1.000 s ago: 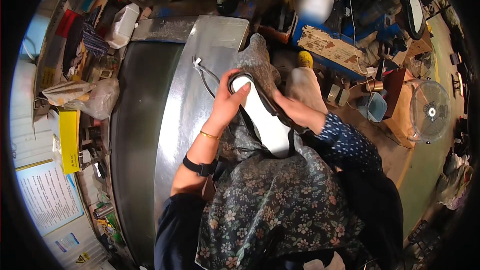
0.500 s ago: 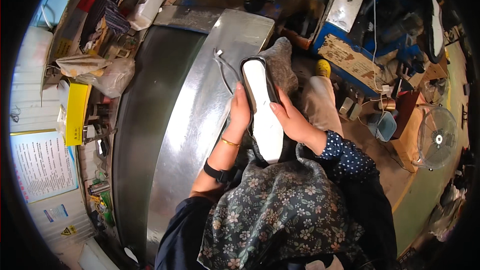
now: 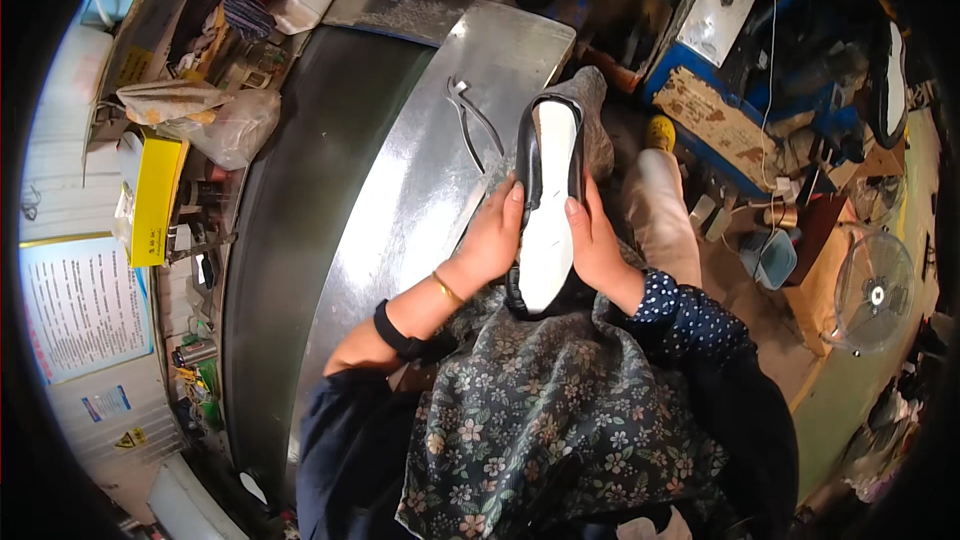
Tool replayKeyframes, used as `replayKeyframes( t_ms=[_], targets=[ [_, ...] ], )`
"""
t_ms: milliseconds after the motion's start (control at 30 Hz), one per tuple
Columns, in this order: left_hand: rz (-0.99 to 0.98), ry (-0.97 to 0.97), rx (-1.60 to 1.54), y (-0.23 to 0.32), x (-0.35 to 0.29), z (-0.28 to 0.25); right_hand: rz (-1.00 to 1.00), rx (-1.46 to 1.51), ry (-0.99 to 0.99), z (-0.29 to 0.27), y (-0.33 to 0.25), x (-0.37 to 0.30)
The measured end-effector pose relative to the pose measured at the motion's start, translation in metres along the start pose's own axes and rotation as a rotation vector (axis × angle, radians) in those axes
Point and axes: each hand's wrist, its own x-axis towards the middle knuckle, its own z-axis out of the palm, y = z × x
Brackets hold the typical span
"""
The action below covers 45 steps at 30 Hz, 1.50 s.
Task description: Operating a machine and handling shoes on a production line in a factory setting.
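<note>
In the head view, works between a caged fan (image 3: 878, 295) and a shiny metal counter (image 3: 400, 210) with pliers (image 3: 466, 132) near its right edge, beyond that edge clamping left hand (image 3: 492, 232) and right hand (image 3: 603, 248) on opposite sides of a black shoe (image 3: 552, 200), white underside (image 3: 545, 252) up.

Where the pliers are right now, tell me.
In the head view, the pliers lie on the shiny metal surface, left of the shoe and above the left hand in the picture.
</note>
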Motion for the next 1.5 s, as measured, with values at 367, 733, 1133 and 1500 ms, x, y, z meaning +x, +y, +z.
replayKeyframes(
  t_ms=[367, 733, 1133, 1500],
  targets=[
    [-0.095, -0.015, -0.686, 0.014, -0.046, 0.007, -0.053, -0.014, -0.022, -0.003, -0.004, 0.016],
    [-0.035, 0.227, 0.467, -0.077, -0.109, -0.090, -0.509, -1.234, 0.608, -0.332, -0.184, 0.115],
    [0.317, -0.091, -0.053, 0.039, -0.023, -0.006, -0.278, -1.230, 1.124, -0.392, -0.152, 0.070],
    [0.192, -0.620, -1.489, 0.069, 0.049, -0.005, -0.505, -0.272, -0.158, -0.077, -0.094, -0.004]
  ],
)
